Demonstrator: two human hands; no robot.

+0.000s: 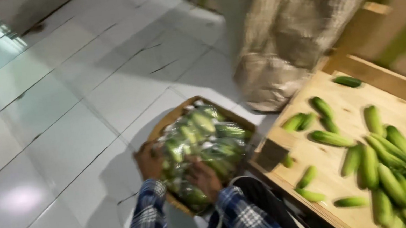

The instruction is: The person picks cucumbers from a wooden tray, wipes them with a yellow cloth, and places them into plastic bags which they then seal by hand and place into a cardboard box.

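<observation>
A cardboard box (169, 117) sits on the white tiled floor, filled with cucumbers wrapped in clear plastic (201, 140). My left hand (149, 160) grips the box's near-left edge. My right hand (205, 177) rests on top of the wrapped cucumbers near the box's front. Both arms wear blue plaid sleeves. The picture is blurred by motion, so the fingers' exact hold is hard to make out.
To the right is a wooden tray table (327, 181) with several loose green cucumbers (386, 158) piled toward its right side. A large burlap sack (292, 34) stands behind it. White floor tiles (47, 124) spread to the left.
</observation>
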